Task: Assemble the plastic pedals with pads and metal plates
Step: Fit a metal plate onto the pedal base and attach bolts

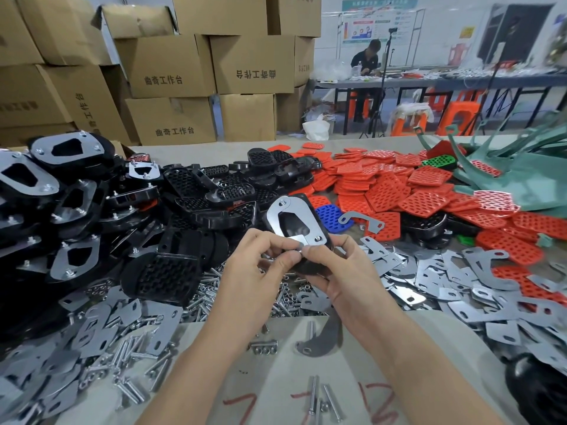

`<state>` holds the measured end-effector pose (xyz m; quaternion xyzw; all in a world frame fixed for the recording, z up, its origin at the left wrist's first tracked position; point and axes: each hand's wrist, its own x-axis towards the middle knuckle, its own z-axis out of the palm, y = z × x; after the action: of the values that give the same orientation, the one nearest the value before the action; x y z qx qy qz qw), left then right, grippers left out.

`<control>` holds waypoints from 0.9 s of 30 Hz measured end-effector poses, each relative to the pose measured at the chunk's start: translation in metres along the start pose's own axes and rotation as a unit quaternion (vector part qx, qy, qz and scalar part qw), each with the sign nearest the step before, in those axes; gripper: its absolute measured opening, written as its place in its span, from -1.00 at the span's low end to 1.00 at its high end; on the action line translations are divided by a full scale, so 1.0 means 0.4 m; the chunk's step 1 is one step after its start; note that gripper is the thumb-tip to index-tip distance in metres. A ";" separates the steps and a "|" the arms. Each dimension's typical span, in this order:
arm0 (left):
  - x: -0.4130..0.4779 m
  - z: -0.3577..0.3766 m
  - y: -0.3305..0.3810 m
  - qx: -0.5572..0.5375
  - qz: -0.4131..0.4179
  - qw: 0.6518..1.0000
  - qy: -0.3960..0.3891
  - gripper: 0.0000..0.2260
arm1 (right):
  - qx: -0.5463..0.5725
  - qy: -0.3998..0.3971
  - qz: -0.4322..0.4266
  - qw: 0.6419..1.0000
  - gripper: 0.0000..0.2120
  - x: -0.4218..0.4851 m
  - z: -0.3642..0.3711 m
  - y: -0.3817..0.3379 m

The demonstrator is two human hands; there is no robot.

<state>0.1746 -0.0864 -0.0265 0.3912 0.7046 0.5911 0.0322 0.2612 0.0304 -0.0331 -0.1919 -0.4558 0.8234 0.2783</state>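
Observation:
I hold a black plastic pedal upright over the table's middle, with curved metal plates lying on its face. My right hand grips the pedal's lower end from below and the right. My left hand pinches the plates' lower end with thumb and forefinger against the pedal. Loose metal plates lie to the right, red perforated pads behind them, and one blue pad right behind the pedal. Bolts and nuts are heaped under my hands.
Assembled black pedals pile up at the left, bare black pedals in the middle. More plates and bolts cover the near left. Green plastic parts lie far right. Cardboard boxes stand behind; a person sits at a far table.

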 end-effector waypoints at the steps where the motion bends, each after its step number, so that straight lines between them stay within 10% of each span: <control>1: 0.000 -0.001 -0.001 0.004 0.008 1.000 -0.003 -0.83 | 0.001 0.000 0.000 1.000 -0.76 0.000 0.000 0.000; 27: 0.006 -0.004 -0.012 -0.084 -0.053 0.994 -0.048 -0.80 | 0.019 0.001 -0.002 1.000 -0.75 0.002 0.005 0.000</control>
<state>0.1697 -0.0861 -0.0291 0.3773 0.6700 0.6259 0.1302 0.2593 0.0297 -0.0319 -0.1868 -0.4401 0.8312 0.2838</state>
